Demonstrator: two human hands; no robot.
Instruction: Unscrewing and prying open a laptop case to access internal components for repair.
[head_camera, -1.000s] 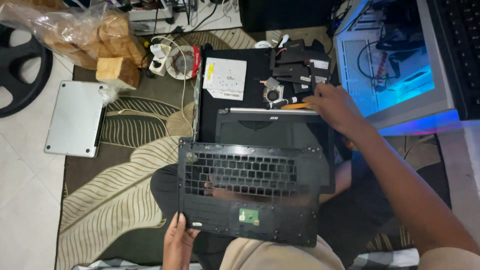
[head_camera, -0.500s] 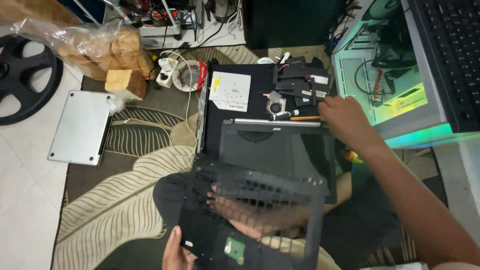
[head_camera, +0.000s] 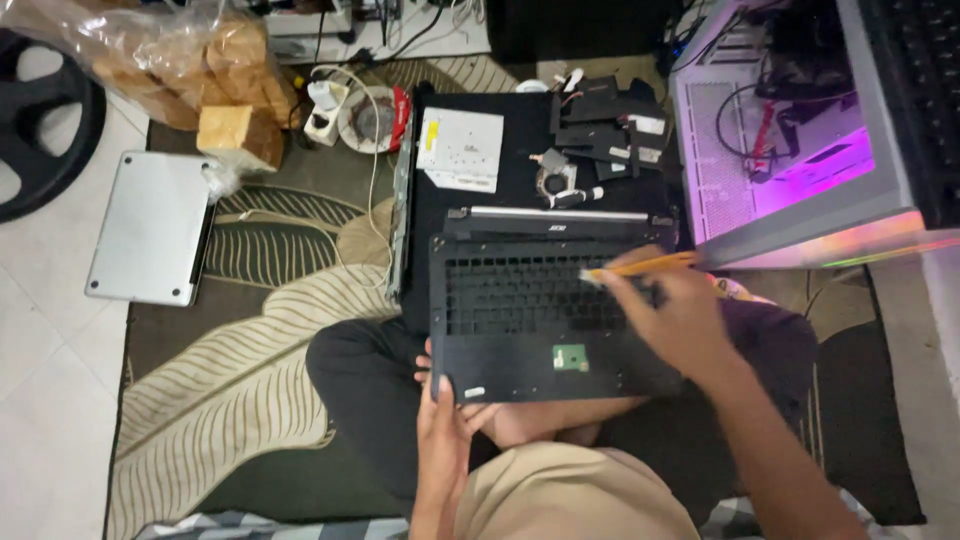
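Left hand (head_camera: 445, 425) gripping the laptop palmrest frame's (head_camera: 500, 345) near-left corner, right hand (head_camera: 675, 315) pinching an orange screwdriver (head_camera: 640, 266) above it; the tip is risking a slip, likely gouging the small green board (head_camera: 570, 357).

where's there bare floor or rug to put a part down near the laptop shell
Free: the leaf-pattern rug between the silver lid and the laptop shell, and the white tiles further out. Crowded: the black mat above the shell, covered with parts, beside the lit computer case.

A black plastic laptop keyboard frame (head_camera: 545, 320) with empty key openings lies flat across the lap; a thin orange-handled screwdriver (head_camera: 640, 267) slants above it.
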